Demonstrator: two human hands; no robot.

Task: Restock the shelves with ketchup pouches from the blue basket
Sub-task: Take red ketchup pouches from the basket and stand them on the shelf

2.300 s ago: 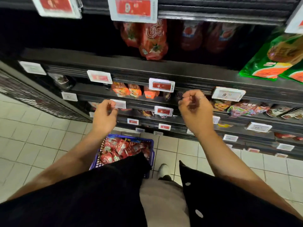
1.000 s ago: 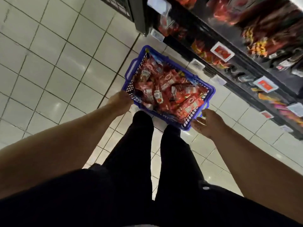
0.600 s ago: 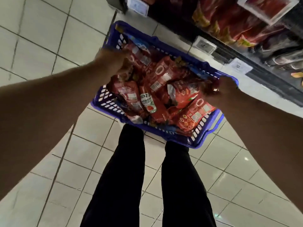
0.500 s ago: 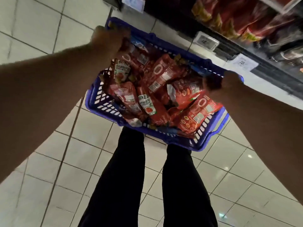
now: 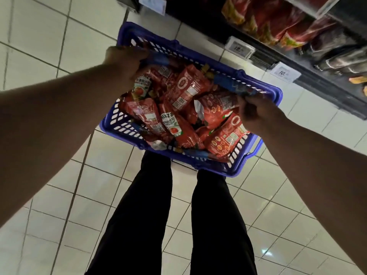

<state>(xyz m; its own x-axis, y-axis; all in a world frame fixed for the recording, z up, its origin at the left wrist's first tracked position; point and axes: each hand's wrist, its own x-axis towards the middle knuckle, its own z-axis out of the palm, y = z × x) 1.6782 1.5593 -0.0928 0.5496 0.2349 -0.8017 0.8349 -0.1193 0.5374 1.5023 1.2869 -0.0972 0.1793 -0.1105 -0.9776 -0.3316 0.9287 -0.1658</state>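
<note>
Basket nearly full, restocking barely begun | our left hand clutched a pouch beneath it | right hand pinched another pouch beside it

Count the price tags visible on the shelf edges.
3. One price tag sits at the top edge above the blue basket, one on the lowest rail right of the basket, and one further right. Others may lie out of frame.
</note>
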